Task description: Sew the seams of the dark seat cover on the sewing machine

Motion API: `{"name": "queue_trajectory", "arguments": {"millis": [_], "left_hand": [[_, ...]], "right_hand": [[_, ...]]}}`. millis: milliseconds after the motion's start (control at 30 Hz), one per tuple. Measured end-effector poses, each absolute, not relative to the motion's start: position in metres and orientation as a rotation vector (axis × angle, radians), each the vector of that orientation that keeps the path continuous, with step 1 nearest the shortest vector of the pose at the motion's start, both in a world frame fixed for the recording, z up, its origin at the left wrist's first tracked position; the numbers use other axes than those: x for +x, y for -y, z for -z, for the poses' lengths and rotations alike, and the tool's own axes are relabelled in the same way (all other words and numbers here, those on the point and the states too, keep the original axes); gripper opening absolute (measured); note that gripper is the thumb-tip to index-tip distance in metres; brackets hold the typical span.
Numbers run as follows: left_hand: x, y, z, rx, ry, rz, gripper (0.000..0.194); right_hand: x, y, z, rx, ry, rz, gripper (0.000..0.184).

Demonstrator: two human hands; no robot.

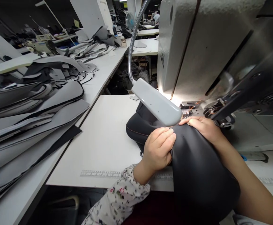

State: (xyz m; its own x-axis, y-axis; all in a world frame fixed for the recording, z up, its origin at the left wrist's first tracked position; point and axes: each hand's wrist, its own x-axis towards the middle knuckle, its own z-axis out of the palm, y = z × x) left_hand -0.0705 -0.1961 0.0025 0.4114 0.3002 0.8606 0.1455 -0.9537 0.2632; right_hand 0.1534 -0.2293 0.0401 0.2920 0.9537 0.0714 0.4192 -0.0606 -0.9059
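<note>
A black leather-like cover [197, 168] with an orange stitched seam drapes over the front edge of the sewing table [103, 131]. My left hand [158, 148] is closed on a fold of it, left of the sewing machine [192, 47]. Nearer the needle area, my right hand [204, 126] pinches the cover's upper edge, its fingertips close to the metal presser parts [188, 109]. A grey lamp head [158, 103] on a bendy metal neck hangs just above the left hand and hides part of the cover. The needle itself cannot be made out.
Stacks of grey and black cut pieces [40, 122] cover the white side table [98, 75] at left. A printed ruler strip [101, 173] runs along the sewing table's front. A small blue-and-black tool [255, 157] lies at right. Farther back stand a fan [129, 21] and other machines.
</note>
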Motion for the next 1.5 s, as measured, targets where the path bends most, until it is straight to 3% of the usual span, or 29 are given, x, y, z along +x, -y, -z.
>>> {"name": "queue_trajectory", "arguments": {"millis": [133, 367, 533, 667, 767, 867, 1067, 1233, 1500], "left_hand": [[-0.068, 0.195, -0.001, 2.474, -0.409, -1.611, 0.029], [-0.068, 0.194, 0.004, 2.473, -0.364, -1.584, 0.033], [-0.083, 0.194, -0.010, 2.398, -0.331, -1.386, 0.037], [-0.087, 0.199, -0.037, 2.254, -0.330, -1.189, 0.038], [-0.072, 0.205, -0.051, 2.539, -0.282, -1.024, 0.041], [-0.050, 0.215, -0.053, 2.904, -0.355, -0.842, 0.050], [-0.024, 0.231, -0.053, 3.175, -0.745, -0.634, 0.031], [-0.022, 0.242, -0.059, 3.122, -0.843, -0.591, 0.028], [-0.028, 0.249, -0.054, 3.036, -0.861, -0.665, 0.034]], "right_hand": [[0.150, 0.231, -0.043, -1.601, 1.295, -0.675, 0.022], [0.159, 0.226, -0.036, -1.609, 1.380, -0.660, 0.029], [0.155, 0.227, -0.043, -1.553, 1.484, -0.578, 0.029], [0.113, 0.260, -0.051, -1.513, 1.744, -0.181, 0.027], [0.078, 0.292, -0.046, -1.401, 1.941, 0.227, 0.023], [0.081, 0.322, -0.030, -1.397, 1.846, 0.260, 0.024], [0.189, 0.394, 0.039, -1.935, 1.509, 0.431, 0.032], [0.242, 0.428, 0.102, -2.193, 1.500, 0.328, 0.038], [0.252, 0.432, 0.111, -2.260, 1.351, 0.169, 0.034]]}}
